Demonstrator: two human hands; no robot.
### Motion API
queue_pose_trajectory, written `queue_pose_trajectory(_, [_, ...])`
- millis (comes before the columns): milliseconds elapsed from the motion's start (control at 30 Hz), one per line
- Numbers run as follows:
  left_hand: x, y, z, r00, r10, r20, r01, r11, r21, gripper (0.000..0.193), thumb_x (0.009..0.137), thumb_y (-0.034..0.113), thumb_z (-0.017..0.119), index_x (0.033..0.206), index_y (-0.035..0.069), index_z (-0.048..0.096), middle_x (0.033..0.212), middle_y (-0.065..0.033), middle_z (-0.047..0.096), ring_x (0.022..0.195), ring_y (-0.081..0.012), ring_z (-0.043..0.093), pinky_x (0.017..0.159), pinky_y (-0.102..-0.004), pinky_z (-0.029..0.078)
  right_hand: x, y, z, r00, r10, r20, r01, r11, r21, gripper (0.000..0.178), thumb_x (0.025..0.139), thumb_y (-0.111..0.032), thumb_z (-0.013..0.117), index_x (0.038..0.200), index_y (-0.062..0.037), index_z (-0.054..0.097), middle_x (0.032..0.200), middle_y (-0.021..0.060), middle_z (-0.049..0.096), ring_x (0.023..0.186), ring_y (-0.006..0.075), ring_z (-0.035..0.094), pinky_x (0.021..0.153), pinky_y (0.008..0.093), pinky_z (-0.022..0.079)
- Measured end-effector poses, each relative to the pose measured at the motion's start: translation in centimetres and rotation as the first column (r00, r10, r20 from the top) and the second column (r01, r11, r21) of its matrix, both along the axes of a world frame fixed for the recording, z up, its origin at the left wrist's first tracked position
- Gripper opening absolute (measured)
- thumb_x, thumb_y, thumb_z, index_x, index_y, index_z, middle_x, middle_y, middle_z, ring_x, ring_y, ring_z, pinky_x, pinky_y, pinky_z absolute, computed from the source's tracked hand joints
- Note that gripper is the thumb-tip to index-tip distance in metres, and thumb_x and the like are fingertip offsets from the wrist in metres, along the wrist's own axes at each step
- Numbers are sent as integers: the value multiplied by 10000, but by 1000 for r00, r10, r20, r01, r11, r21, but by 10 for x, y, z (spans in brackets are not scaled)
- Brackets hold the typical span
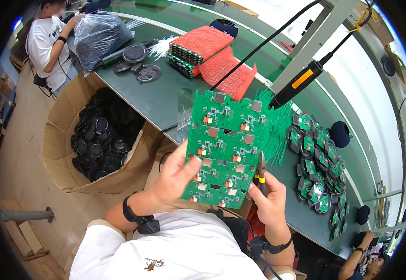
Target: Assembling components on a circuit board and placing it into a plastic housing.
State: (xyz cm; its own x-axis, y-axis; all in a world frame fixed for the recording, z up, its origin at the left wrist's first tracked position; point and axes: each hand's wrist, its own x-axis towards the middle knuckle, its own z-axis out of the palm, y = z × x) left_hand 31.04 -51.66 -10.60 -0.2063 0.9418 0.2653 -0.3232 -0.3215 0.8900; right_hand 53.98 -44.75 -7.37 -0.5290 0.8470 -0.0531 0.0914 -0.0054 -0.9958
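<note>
A green circuit board panel [218, 156], made up of several small joined boards with red-and-white connectors, is held up in front of me. Along its left edge, my left hand [177, 175] grips it with the thumb lying over the face. My right hand [269, 198] is closed around pliers [260, 170] with dark jaws and yellow-marked handles, jaws pointing up. Its thumb reaches the panel's lower right edge; whether it also supports the panel, I cannot tell. The fingers behind the panel are hidden.
A cardboard box [58, 154] of black round parts stands at left. On the green table lie red bubble wrap [203, 42] over stacked boards, green cable ties [277, 135] and round parts with boards [322, 158]. An electric screwdriver [298, 84] hangs nearby. Other people work at far left and lower right.
</note>
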Motion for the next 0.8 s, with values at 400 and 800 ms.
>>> queue_pose_trajectory(400, [-5, 17, -16, 948, -24, 318, 68, 990, -128, 400, 1095, 258, 378, 1418, 27, 423, 1216, -66, 627, 932, -120, 659, 807, -272, 566, -3, -5, -23, 975, 100, -197, -125, 985, -115, 277, 913, 35, 635, 1190, 41, 626, 1031, 35, 664, 923, 91, 601, 837, 265, 487])
queue_pose_trajectory(800, [3, 5, -12, 1000, 22, 23, -20, 996, -85, 390, 1094, 263, 377, 1393, 18, 434, 1156, -62, 632, 911, -98, 646, 762, -249, 543, 1, 2, -14, 972, 84, -221, -135, 965, -224, 190, 926, -28, 667, 1103, 35, 641, 966, 0, 636, 854, 66, 558, 750, 232, 458])
